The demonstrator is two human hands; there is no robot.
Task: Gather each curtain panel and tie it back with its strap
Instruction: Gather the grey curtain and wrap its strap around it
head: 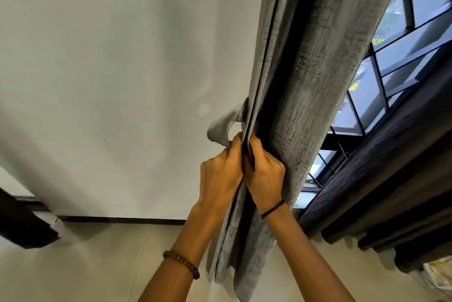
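Observation:
A grey textured curtain panel (315, 62) hangs gathered into folds beside the white wall. Its grey fabric strap (221, 128) loops out to the left of the panel at hand height. My left hand (220, 174) grips the panel's left edge just under the strap, fingers curled into the fabric. My right hand (265, 172) grips the folds right beside it, thumb side against the left hand. The far end of the strap is hidden behind the curtain.
A second, darker curtain (381, 194) hangs at the right in front of a barred window (391, 32). A white wall (110, 69) fills the left. A dark skirting strip (122, 219) meets the pale floor (97, 265). Dark furniture (22, 221) juts in at lower left.

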